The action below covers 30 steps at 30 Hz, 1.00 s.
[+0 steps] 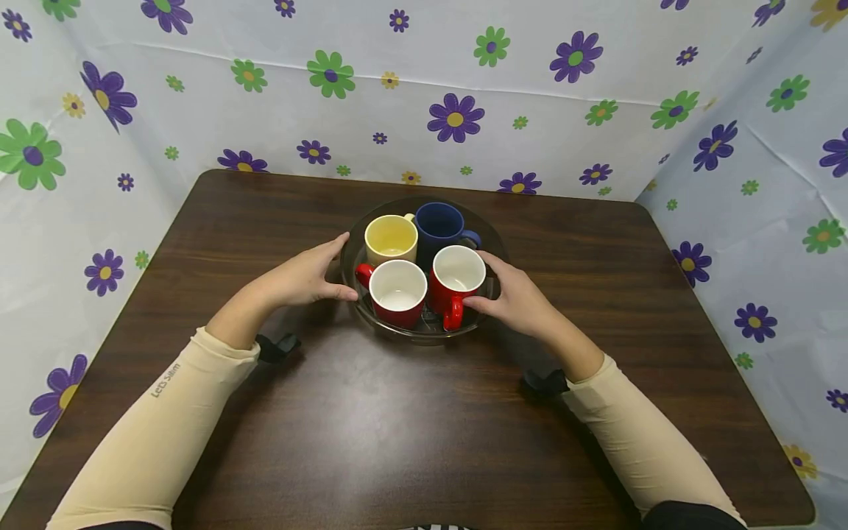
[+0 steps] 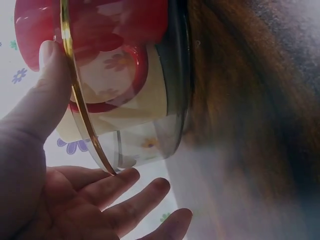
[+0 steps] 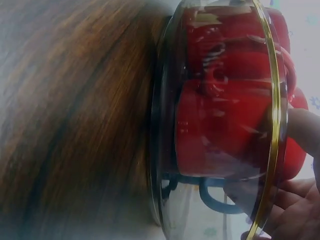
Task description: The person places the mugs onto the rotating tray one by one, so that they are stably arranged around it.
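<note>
A clear glass bowl with a gold rim (image 1: 424, 336) holds several upright mugs. A yellow mug (image 1: 391, 239) and a dark blue mug (image 1: 439, 224) stand at the back; a red mug with white inside (image 1: 397, 287) is front left. My right hand (image 1: 520, 298) reaches over the rim and holds the front-right red mug (image 3: 220, 130) between thumb and fingers, its thumb by the handle. Seen through the glass in the right wrist view, some fingers lie near the blue handle. My left hand (image 1: 301, 276) is at the bowl's left rim, fingers spread, thumb tip (image 2: 47, 52) over the rim.
The bowl stands toward the back of a dark brown wooden table (image 1: 397, 427). A white flowered curtain (image 1: 391, 96) borders the table behind and on both sides. Black straps (image 1: 278, 347) sit at both wrists.
</note>
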Available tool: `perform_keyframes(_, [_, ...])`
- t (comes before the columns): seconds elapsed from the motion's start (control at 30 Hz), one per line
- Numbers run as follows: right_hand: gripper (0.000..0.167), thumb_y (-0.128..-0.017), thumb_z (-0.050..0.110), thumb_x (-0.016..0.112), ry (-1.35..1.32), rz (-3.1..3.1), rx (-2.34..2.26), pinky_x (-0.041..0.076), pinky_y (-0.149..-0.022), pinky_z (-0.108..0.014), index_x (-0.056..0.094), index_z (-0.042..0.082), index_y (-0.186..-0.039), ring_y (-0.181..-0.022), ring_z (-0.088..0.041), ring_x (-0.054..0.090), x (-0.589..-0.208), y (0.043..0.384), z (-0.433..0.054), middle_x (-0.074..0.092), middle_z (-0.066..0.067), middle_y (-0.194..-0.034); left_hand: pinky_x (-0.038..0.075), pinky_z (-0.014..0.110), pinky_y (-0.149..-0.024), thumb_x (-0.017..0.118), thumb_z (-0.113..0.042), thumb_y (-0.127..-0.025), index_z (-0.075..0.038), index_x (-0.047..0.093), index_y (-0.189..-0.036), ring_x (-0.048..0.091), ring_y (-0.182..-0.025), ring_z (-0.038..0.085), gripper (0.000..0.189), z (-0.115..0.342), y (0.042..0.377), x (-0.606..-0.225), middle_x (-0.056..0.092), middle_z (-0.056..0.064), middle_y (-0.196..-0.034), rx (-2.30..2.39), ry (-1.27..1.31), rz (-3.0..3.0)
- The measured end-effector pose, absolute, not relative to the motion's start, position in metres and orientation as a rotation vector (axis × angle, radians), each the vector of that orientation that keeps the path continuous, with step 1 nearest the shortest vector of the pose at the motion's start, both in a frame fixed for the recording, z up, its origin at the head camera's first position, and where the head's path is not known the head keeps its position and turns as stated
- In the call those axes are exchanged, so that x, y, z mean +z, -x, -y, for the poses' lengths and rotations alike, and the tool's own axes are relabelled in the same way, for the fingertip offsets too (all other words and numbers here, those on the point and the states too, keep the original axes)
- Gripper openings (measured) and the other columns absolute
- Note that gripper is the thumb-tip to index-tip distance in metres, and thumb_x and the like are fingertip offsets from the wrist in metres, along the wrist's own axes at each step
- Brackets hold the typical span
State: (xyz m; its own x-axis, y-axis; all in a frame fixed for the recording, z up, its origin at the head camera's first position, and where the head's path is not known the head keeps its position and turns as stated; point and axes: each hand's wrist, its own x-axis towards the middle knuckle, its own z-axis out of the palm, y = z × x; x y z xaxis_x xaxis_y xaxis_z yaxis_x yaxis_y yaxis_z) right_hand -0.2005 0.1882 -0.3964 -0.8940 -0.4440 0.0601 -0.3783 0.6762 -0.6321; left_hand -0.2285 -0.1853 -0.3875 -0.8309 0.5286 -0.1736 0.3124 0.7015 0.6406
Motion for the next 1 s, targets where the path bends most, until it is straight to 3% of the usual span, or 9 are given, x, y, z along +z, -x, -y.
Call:
perform_keyframes(0.23, [0.083, -0.086, 0.032, 0.083, 0.614, -2.807, -1.015, 0.039, -0.112, -0.057, 0.042, 0.002, -0.152, -0.137, -0.037, 0.049, -0.395, 0.200, -0.183, 0.051, -0.018, -0.151, 0.021, 0.059, -0.120, 0.080, -0.035, -0.089, 0.004, 0.007, -0.160, 0.029, -0.148, 0.043, 0.110, 0.184, 0.229, -0.391, 0.028, 0.029, -0.160, 0.870, -0.653, -2.576])
perform_keyframes(0.73, [0.082, -0.087, 0.032, 0.083, 0.603, -2.808, -1.046, 0.048, -0.105, -0.054, 0.042, 0.006, -0.152, -0.130, -0.035, 0.056, -0.397, 0.205, -0.178, 0.053, -0.015, -0.148, 0.019, 0.058, -0.121, 0.080, -0.036, -0.089, 0.004, 0.008, -0.161, 0.021, -0.151, 0.043, 0.110, 0.184, 0.230, -0.395, 0.017, 0.027, -0.165, 0.860, -0.657, -2.589])
perform_keyframes(0.9, [0.088, -0.087, 0.027, 0.083, 0.668, -2.777, -1.117, 0.045, -0.108, -0.054, 0.033, 0.013, -0.157, -0.131, -0.035, 0.055, -0.400, 0.206, -0.179, 0.054, -0.016, -0.147, 0.018, 0.058, -0.121, 0.082, -0.038, -0.086, 0.006, 0.013, -0.159, 0.020, -0.151, 0.043, 0.110, 0.185, 0.228, -0.390, 0.018, 0.027, -0.165, 0.856, -0.654, -2.617])
perform_keyframes(1.0, [0.081, -0.087, 0.025, 0.083, 0.740, -2.787, -1.142, 0.045, -0.107, -0.055, 0.038, 0.015, -0.153, -0.128, -0.035, 0.057, -0.403, 0.205, -0.180, 0.056, -0.016, -0.143, 0.020, 0.058, -0.121, 0.085, -0.035, -0.084, 0.006, 0.022, -0.157, 0.024, -0.150, 0.044, 0.105, 0.183, 0.223, -0.380, 0.024, 0.028, -0.162, 0.844, -0.657, -2.657])
